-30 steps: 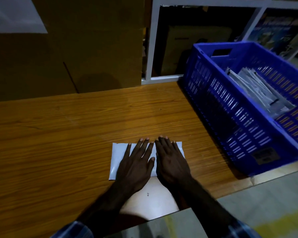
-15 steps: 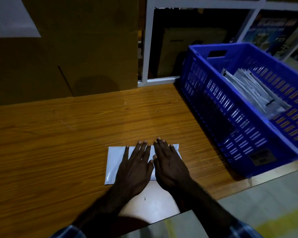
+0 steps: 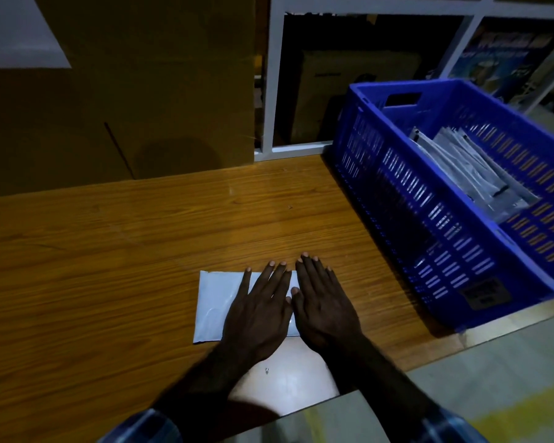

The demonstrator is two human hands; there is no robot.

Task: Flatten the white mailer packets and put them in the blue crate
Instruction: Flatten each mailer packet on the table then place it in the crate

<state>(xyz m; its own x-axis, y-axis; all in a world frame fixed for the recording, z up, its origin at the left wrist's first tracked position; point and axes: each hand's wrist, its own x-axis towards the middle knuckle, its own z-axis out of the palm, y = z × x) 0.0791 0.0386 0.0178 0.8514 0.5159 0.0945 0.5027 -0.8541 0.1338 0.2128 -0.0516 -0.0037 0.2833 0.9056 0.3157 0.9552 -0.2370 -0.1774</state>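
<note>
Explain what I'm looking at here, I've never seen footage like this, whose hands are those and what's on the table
There is no machine: a person wears a camera on the head, so the one picture looks forward and down at their own arms. The left hand and right hand lie side by side, fingers straight, pressing flat on a white mailer packet on the wooden table. Neither hand grips anything. To the right on the table stands a blue crate that already holds a pile of packets. Behind the table stand a big cardboard box and a white shelf frame. The scene is dim, so fine print cannot be read.
</note>
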